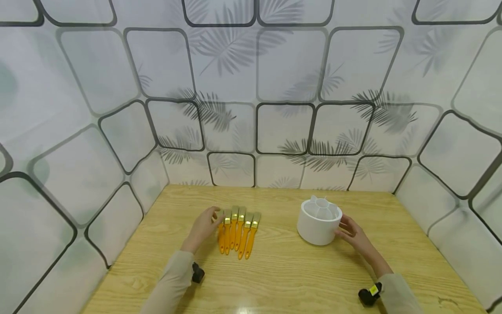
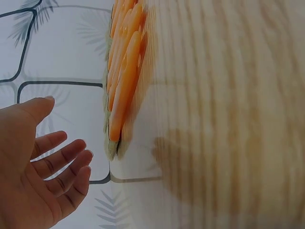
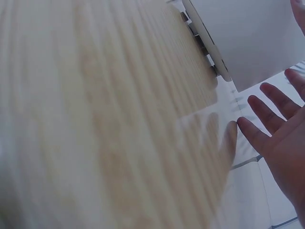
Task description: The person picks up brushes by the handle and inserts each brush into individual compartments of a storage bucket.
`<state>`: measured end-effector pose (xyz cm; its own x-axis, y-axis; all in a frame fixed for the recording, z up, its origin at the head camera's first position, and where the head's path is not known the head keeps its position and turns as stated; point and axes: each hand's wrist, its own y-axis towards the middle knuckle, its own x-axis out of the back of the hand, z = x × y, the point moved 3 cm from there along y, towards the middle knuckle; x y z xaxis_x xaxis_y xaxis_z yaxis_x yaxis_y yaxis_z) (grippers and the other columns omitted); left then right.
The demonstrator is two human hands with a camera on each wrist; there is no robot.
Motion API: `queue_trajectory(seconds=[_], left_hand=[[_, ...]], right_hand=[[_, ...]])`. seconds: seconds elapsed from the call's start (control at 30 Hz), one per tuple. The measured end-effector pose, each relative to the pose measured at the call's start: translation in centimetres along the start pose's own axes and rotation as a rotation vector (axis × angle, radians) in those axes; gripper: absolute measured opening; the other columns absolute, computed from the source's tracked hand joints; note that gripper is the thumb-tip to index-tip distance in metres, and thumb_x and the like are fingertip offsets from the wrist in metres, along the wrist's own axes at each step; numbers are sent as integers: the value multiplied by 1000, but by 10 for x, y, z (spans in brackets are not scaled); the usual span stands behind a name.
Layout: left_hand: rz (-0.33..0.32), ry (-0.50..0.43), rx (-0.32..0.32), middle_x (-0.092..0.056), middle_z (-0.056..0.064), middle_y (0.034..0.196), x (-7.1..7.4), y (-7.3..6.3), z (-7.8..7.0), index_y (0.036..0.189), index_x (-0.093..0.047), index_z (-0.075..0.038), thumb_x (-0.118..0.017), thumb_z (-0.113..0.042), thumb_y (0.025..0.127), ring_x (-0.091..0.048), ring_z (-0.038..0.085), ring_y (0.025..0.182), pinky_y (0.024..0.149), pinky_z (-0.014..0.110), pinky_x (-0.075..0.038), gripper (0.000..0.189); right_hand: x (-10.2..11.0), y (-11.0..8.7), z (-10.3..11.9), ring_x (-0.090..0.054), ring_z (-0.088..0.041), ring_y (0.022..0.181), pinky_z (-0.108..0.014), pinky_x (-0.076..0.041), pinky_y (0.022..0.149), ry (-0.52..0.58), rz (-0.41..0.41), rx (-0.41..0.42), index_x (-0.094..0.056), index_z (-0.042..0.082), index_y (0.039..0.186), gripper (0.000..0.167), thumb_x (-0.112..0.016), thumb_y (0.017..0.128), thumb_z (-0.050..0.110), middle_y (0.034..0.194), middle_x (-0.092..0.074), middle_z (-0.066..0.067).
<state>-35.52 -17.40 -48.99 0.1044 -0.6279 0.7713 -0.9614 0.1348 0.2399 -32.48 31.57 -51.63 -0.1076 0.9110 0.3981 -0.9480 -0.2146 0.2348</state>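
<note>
Several flat paintbrushes (image 1: 251, 237) with orange handles and gold ferrules lie side by side on the table, bristles toward the back wall. My left hand (image 1: 201, 227) hovers at their left end, overlapping the leftmost brush in the head view. In the left wrist view, that hand (image 2: 33, 167) has its fingers apart and loosely bent, beside the brushes (image 2: 125, 81), with nothing held. To the right stands a white round container (image 1: 317, 230) with a petal-like divided insert. My right hand (image 1: 354, 235) is at its right side, fingers (image 3: 272, 117) spread and fairly straight near the white wall (image 3: 252, 43).
The wood-grain table (image 1: 274, 279) reaches back to a patterned wall covering (image 1: 286, 126), which also closes off the left and right sides. Black wrist cameras sit on both forearms. Between the brushes and the container lies bare tabletop.
</note>
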Motion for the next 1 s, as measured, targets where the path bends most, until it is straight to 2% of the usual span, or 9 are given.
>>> queue_trajectory(seconds=[0.1,0.2,0.4,0.47,0.67,0.87,1.0], left_hand=[[-6,-1,8,-59,8,90,-2,0,2,119,-55,-2,-58,-37,91,-55,15,70,58,28,-46,44],[-13,3,14,-59,8,86,-3,-1,2,111,-56,-3,-60,-32,90,-54,16,69,57,28,-45,36],[0,-24,29,-57,5,79,-6,-3,2,101,-55,-4,-61,-33,89,-50,14,63,53,27,-41,33],[2,-30,32,-56,5,77,-6,-3,3,101,-55,-3,-61,-33,89,-48,14,61,52,27,-40,32],[26,-35,37,-52,3,71,-8,-6,5,97,-54,-4,-61,-31,90,-42,14,56,50,26,-36,28],[46,-42,56,-50,4,70,-9,-9,4,94,-53,-4,-61,-31,89,-41,15,56,50,27,-34,28],[53,-36,72,-51,4,71,-9,-10,3,91,-52,-5,-63,-31,88,-42,15,58,52,27,-35,28]], right_hand=[[-1,0,-2,-40,4,111,-14,-42,87,12,5,-29,-28,-1,140,59,-57,93,16,139,-33,-25],[-2,-1,-3,-41,7,109,-16,-43,86,27,12,-41,-27,-1,141,59,-56,93,17,139,-34,-22],[-3,-1,-4,-44,12,107,-13,-42,85,96,22,-52,-24,-1,142,59,-54,94,15,131,-40,4],[-3,-1,-4,-44,11,108,-12,-41,86,110,28,-52,-24,0,143,59,-54,94,14,129,-40,9],[-4,0,-4,-44,10,108,-13,-41,86,113,31,-57,-23,2,144,60,-54,94,14,133,-38,4],[-4,1,-6,-46,10,107,-13,-42,85,116,7,-56,-25,0,142,61,-57,92,14,125,-40,15],[-4,1,-6,-46,10,107,-13,-42,85,121,3,-57,-25,1,142,61,-57,92,15,125,-41,16]])
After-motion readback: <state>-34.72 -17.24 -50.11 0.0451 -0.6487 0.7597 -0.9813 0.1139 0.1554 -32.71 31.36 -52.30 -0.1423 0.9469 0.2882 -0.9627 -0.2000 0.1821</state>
